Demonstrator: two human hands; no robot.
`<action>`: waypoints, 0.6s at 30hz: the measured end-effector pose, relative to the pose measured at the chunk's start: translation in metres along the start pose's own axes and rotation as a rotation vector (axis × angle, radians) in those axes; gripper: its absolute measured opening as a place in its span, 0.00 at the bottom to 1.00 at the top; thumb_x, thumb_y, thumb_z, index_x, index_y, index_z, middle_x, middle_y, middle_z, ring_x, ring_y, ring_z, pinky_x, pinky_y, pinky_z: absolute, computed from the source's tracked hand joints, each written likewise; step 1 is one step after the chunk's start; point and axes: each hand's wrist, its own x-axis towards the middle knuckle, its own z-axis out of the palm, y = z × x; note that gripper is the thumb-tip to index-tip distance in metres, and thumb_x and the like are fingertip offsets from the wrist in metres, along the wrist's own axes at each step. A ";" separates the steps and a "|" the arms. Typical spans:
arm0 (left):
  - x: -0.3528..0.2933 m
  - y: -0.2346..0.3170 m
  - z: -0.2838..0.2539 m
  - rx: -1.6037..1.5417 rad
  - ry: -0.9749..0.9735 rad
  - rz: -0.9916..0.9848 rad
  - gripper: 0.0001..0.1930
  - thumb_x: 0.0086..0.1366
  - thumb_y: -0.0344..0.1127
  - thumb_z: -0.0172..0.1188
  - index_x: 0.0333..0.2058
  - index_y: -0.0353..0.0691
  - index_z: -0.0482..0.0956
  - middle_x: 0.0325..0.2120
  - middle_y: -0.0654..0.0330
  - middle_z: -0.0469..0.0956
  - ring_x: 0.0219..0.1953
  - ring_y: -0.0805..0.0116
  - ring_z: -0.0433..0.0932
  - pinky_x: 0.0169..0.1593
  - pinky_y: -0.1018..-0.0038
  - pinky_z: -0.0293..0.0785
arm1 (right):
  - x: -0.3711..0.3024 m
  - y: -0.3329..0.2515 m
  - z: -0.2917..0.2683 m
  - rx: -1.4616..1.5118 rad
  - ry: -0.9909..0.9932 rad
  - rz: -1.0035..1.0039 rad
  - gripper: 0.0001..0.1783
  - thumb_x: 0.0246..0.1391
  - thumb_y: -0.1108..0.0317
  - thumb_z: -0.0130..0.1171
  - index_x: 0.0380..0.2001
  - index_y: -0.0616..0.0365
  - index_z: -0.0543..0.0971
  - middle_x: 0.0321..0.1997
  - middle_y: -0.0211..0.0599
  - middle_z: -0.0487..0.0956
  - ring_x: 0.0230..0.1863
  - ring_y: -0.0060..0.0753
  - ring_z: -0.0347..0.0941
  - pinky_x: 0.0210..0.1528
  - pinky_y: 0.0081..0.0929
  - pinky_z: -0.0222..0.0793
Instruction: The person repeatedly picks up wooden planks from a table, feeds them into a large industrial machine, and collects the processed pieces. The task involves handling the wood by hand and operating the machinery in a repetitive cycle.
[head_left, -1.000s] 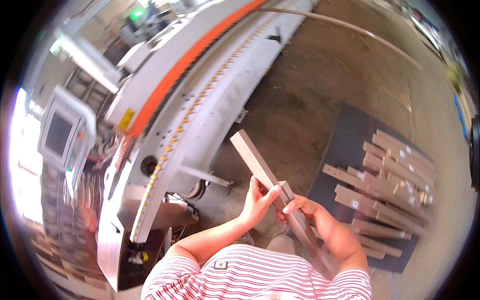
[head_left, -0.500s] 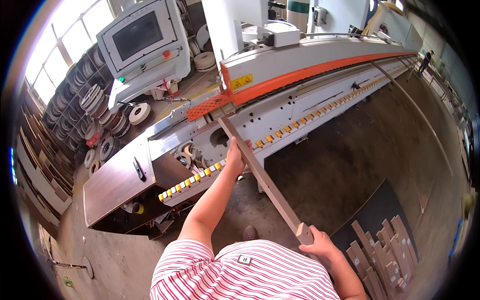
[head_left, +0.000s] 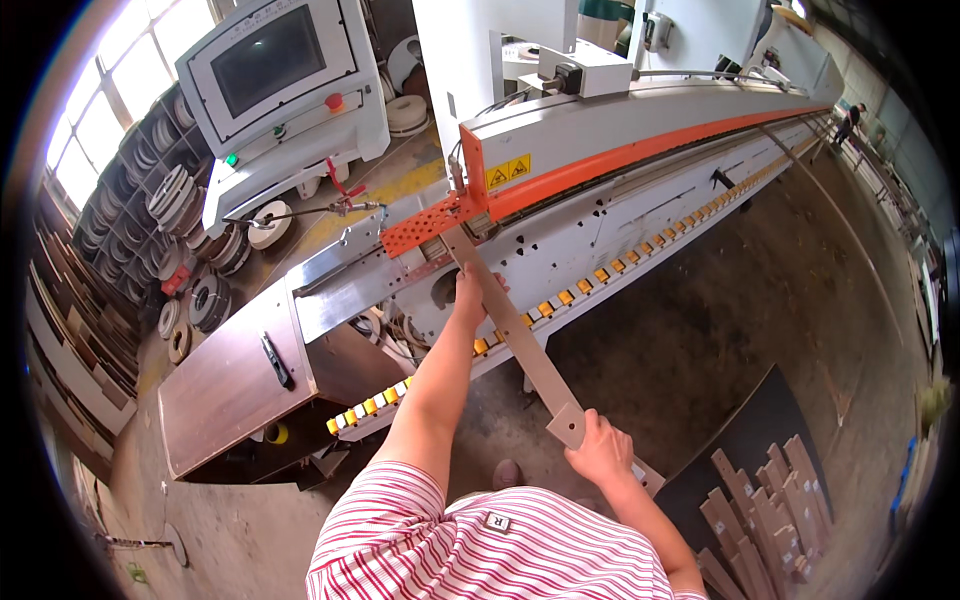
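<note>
At the centre of the frame, the left hand (head_left: 469, 297) is clamped on a long, flat, brown wooden board (head_left: 527, 355); lower, the right hand (head_left: 602, 448) also grips it.

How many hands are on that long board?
2 on the long board: the left hand near its far end, by the perforated orange plate; the right hand toward its near end. Some fingers are hidden.
</note>
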 end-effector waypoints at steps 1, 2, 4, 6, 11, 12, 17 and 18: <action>0.003 0.002 0.003 0.008 0.025 -0.010 0.20 0.76 0.52 0.37 0.48 0.39 0.60 0.35 0.49 0.74 0.32 0.55 0.78 0.38 0.53 0.82 | 0.003 0.000 -0.002 -0.008 -0.011 -0.009 0.29 0.38 0.61 0.68 0.43 0.60 0.68 0.39 0.52 0.79 0.41 0.56 0.79 0.41 0.49 0.76; 0.005 0.005 0.005 0.020 0.059 -0.011 0.20 0.76 0.53 0.37 0.48 0.39 0.60 0.34 0.49 0.74 0.31 0.56 0.78 0.37 0.53 0.82 | 0.005 0.001 -0.004 -0.012 -0.028 -0.009 0.30 0.38 0.60 0.68 0.43 0.60 0.68 0.39 0.52 0.79 0.40 0.56 0.79 0.41 0.49 0.76; 0.004 0.008 0.011 0.066 0.102 -0.005 0.23 0.76 0.55 0.34 0.49 0.38 0.62 0.32 0.52 0.74 0.30 0.59 0.77 0.38 0.56 0.81 | 0.012 0.002 -0.007 -0.018 -0.042 -0.017 0.30 0.39 0.60 0.68 0.43 0.60 0.68 0.39 0.52 0.79 0.40 0.56 0.79 0.41 0.49 0.76; 0.002 0.012 0.017 0.116 0.157 -0.017 0.25 0.76 0.56 0.33 0.49 0.38 0.62 0.30 0.54 0.74 0.29 0.61 0.76 0.37 0.58 0.81 | 0.015 0.003 -0.008 -0.015 -0.071 -0.022 0.30 0.39 0.60 0.68 0.44 0.61 0.68 0.39 0.52 0.79 0.40 0.56 0.80 0.41 0.49 0.76; 0.001 0.014 0.028 0.166 0.238 -0.036 0.25 0.75 0.57 0.32 0.47 0.38 0.62 0.29 0.54 0.73 0.27 0.61 0.75 0.34 0.59 0.80 | 0.022 0.008 -0.013 0.021 -0.114 -0.013 0.29 0.38 0.58 0.67 0.42 0.59 0.68 0.39 0.52 0.80 0.39 0.57 0.79 0.41 0.49 0.75; 0.003 0.013 0.029 0.156 0.228 -0.034 0.25 0.76 0.57 0.32 0.47 0.38 0.62 0.28 0.54 0.73 0.26 0.61 0.75 0.33 0.59 0.80 | 0.024 0.010 -0.014 0.020 -0.130 -0.016 0.29 0.38 0.58 0.67 0.42 0.60 0.68 0.39 0.52 0.80 0.39 0.57 0.80 0.41 0.49 0.75; 0.024 -0.003 0.047 0.134 0.202 -0.019 0.24 0.75 0.57 0.35 0.45 0.39 0.61 0.28 0.50 0.73 0.24 0.57 0.76 0.30 0.56 0.80 | 0.040 0.028 -0.026 0.005 -0.123 0.006 0.29 0.37 0.59 0.67 0.43 0.60 0.68 0.38 0.53 0.80 0.38 0.57 0.80 0.41 0.49 0.76; 0.029 -0.007 0.053 0.134 0.194 0.000 0.24 0.75 0.57 0.35 0.45 0.39 0.61 0.27 0.50 0.73 0.24 0.57 0.76 0.29 0.56 0.80 | 0.045 0.034 -0.030 -0.006 -0.116 0.009 0.30 0.37 0.59 0.67 0.43 0.60 0.69 0.38 0.53 0.80 0.37 0.57 0.80 0.41 0.49 0.76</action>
